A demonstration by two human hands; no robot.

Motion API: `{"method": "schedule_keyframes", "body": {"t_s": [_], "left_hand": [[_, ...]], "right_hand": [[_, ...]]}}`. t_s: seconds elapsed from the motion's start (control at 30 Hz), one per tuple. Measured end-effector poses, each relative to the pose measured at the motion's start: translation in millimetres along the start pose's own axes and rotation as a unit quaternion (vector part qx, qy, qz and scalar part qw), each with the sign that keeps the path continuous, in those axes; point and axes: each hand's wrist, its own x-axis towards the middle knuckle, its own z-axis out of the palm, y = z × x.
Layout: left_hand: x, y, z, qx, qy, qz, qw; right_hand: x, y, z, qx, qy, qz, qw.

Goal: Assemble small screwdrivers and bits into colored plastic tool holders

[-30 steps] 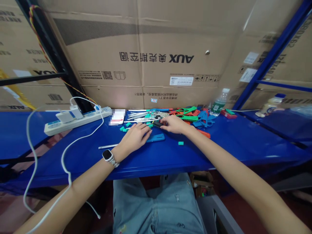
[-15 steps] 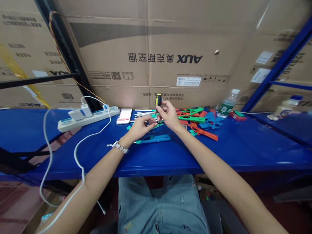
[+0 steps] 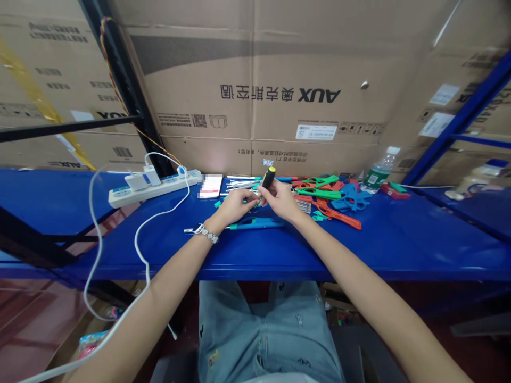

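My right hand [image 3: 282,201] is closed around a screwdriver with a black and yellow handle [image 3: 269,176], its top leaning to the right. Its tip is hidden between my hands. Fingers pinched together, my left hand [image 3: 236,206] meets the right one; whatever small part it grips is too covered to make out. Just in front of both hands lies a long blue lighter [image 3: 259,224] with a metal nozzle pointing left. Behind them are thin metal rods [image 3: 241,184]. Right of my hands, green handle shells [image 3: 318,193], orange handle shells [image 3: 339,214] and blue handle shells [image 3: 351,198] lie heaped.
A white power strip [image 3: 159,187] with plugs stands at the left, its white cable [image 3: 138,239] hanging across my left forearm. A phone [image 3: 210,186] lies near the rods. At the back right stand a water bottle [image 3: 377,173] and a red object [image 3: 394,191]. Cardboard boxes [image 3: 279,53] wall the back.
The screwdriver has gone from nearly upright to leaning right, and its handle sits lower. Both hands stay together. The whole view has shifted slightly.
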Motion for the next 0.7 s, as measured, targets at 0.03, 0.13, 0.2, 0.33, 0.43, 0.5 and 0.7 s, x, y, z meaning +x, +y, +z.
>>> {"method": "schedule_keyframes", "body": {"t_s": [0.03,0.13,0.2,0.33,0.43,0.5,0.7], "left_hand": [[0.2,-0.2,0.0,0.004,-0.002,0.001,1.000],[0.9,-1.2,0.5,0.019,-0.009,0.001,1.000],[1.0,-2.5,0.9,0.029,-0.014,-0.001,0.999],[0.2,-3.5,0.9,0.041,-0.014,-0.003,0.999],[-0.4,-1.2,0.2,0.042,-0.015,-0.001,0.999],[-0.4,0.7,0.0,0.037,-0.015,-0.005,0.999],[-0.5,0.6,-1.1,0.016,0.027,-0.014,0.999]], "right_hand": [[0.3,0.1,0.5,0.000,0.000,0.004,1.000],[0.8,1.4,1.7,-0.007,-0.001,0.017,1.000],[0.6,2.7,2.0,-0.011,-0.005,0.020,1.000],[-0.7,3.7,2.2,-0.010,-0.010,0.029,0.999],[-1.3,3.3,2.4,0.000,-0.007,0.025,1.000],[-1.2,2.8,2.4,0.005,-0.002,0.018,1.000],[0.6,-2.5,-0.5,0.013,0.042,0.019,0.999]]}}
